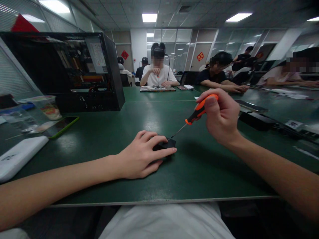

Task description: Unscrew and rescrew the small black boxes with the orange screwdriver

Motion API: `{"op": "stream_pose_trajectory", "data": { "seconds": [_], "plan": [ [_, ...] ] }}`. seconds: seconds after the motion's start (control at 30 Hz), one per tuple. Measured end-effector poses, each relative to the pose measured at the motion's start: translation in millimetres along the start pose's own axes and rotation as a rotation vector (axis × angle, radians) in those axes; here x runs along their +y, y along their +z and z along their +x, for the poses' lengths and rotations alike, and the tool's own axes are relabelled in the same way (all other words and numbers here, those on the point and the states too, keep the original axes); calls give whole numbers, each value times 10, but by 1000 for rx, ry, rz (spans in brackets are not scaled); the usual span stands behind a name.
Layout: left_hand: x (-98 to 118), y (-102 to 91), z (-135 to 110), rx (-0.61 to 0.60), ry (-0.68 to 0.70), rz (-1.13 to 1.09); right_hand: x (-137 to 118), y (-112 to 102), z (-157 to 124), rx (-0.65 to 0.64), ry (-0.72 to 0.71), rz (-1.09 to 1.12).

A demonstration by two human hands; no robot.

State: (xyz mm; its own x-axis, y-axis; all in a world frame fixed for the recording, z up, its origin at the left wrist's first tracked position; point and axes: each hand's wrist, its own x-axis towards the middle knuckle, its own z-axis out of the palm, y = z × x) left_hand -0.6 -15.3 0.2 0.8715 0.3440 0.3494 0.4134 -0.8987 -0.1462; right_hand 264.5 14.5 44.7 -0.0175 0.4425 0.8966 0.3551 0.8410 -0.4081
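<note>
My right hand (220, 116) is wrapped round the handle of an orange and black screwdriver (198, 111). The shaft slants down to the left, and its tip is at the top of a small black box-like part (170, 143). Over that part lies my left hand (147, 151), its fingers round it and holding it on the green table (154, 186). The fingers cover much of the part, so its kind cannot be made out.
A black computer case (113, 73) with an open side stands at the back left. Near it are a plastic cup (51, 108), a green-edged phone (65, 126) and a white device (21, 156). At right lies a black object (256, 122). A person (159, 74) sits opposite.
</note>
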Motion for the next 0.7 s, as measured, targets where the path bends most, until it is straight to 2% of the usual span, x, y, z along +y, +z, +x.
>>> {"op": "stream_pose_trajectory", "data": {
  "seconds": [0.2,0.33,0.5,0.7],
  "plan": [
    [-5,13,21,20,-1,-35,13,8,-43,-44,-44,-52],
    [-64,21,2,98,14,-126,20,4,-65,-31,-12,-15],
    [-150,41,-28,174,80,-135,4,13,-77,-46,-14,39],
    [-190,65,-17,171,-7,-189,26,38,-106,-79,-7,94]
  ]
}}
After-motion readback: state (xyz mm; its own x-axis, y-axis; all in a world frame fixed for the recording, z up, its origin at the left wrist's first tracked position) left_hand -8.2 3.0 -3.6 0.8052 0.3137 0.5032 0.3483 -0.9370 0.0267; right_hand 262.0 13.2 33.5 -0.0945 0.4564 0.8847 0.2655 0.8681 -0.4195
